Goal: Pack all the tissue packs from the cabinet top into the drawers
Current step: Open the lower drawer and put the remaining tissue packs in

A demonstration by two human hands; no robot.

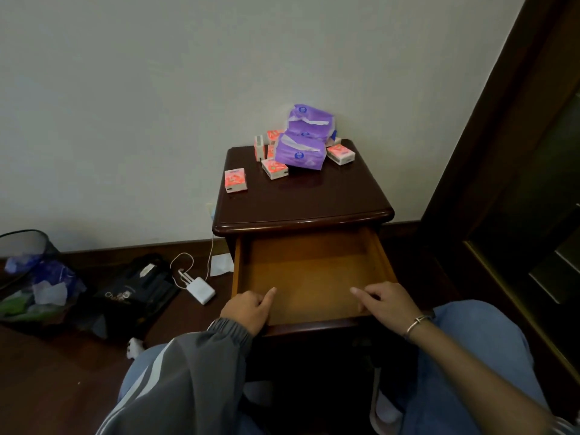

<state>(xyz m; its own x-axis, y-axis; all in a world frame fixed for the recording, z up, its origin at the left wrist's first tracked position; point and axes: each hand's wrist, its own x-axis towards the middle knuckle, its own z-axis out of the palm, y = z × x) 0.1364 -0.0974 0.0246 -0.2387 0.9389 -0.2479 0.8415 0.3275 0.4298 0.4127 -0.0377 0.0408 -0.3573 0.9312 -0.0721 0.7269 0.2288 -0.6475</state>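
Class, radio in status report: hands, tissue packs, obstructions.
Left hand and right hand grip drawer front. Tissue packs all on cabinet top. Drawer open, empty, unobstructed.

Small pink packs (273, 135) partly behind purple tissue packs (299, 153)

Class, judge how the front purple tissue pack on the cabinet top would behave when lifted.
The front purple tissue pack looks soft: its wrinkled wrap would probably dent under a grip. Probably light for its size. Flat-sided, so unlikely to roll.
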